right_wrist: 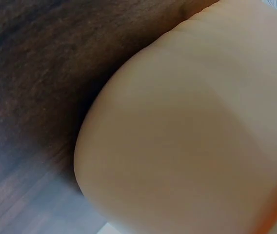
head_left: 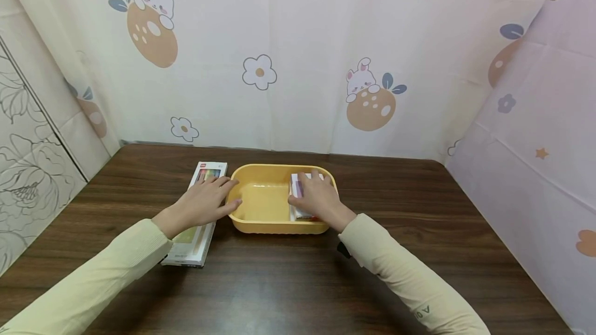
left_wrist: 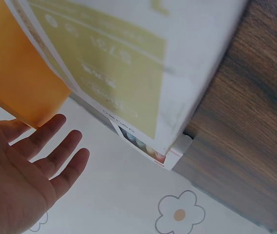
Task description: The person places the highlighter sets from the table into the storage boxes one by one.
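A yellow plastic basin (head_left: 265, 201) with rounded corners stands on the table. My left hand (head_left: 202, 203) is at its left rim, thumb reaching over the edge; in the left wrist view the fingers are spread and loosely extended beside the basin's wall (left_wrist: 31, 73). Beneath that hand lies a long, flat white box (head_left: 197, 242) with coloured pencils pictured at its far end. Inside the basin's right end is a small white box (head_left: 295, 186) with purple and red parts. My right hand (head_left: 321, 198) covers much of it, thumb at its left side and fingers bent over it. The right wrist view shows only the basin's outer wall (right_wrist: 187, 126).
The dark wooden table (head_left: 288, 283) ends at the back against a white curtain (head_left: 302, 92) printed with rabbits and flowers. More printed cloth (head_left: 535, 169) hangs on the right. A flower-patterned panel (head_left: 32, 159) borders the left side.
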### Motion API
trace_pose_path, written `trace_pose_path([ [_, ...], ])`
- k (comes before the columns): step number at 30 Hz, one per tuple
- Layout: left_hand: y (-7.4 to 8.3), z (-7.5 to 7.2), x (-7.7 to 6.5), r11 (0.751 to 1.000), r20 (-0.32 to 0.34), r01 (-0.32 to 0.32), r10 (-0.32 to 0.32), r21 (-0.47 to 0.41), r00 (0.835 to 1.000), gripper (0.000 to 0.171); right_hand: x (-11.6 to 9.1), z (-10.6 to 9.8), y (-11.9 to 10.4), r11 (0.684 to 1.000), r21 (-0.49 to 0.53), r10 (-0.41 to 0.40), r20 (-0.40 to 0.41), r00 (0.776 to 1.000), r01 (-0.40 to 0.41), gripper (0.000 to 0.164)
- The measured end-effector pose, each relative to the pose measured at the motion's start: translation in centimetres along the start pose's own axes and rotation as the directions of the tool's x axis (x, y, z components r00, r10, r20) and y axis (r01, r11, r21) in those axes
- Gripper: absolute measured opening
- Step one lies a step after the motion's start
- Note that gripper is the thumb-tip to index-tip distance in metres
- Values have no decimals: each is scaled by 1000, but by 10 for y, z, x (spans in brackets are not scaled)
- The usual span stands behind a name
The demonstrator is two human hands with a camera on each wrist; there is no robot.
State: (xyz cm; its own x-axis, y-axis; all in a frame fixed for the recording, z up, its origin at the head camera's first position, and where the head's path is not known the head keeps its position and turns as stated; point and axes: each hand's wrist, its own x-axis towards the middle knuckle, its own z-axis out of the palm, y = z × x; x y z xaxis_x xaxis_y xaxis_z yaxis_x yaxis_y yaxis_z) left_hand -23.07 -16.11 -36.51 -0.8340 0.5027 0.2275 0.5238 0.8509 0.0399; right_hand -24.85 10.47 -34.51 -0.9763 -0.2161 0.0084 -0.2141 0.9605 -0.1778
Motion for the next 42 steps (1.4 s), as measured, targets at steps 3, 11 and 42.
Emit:
trace_pose_path([
  [3, 0, 0, 0, 1000, 4, 2, -2, -2, 1000, 55, 0, 1, -1, 1000, -1, 4, -5, 1000, -4, 62],
  [11, 0, 0, 0, 1000, 7, 0, 0, -3, 1000, 55, 0, 2, -3, 1000, -1, 24, 7, 1000, -24, 64],
  [42, -2, 2, -1, 1000, 3, 4, -4, -8, 1000, 57, -4, -11, 8, 996, -73, -55, -110, 992, 48, 53],
])
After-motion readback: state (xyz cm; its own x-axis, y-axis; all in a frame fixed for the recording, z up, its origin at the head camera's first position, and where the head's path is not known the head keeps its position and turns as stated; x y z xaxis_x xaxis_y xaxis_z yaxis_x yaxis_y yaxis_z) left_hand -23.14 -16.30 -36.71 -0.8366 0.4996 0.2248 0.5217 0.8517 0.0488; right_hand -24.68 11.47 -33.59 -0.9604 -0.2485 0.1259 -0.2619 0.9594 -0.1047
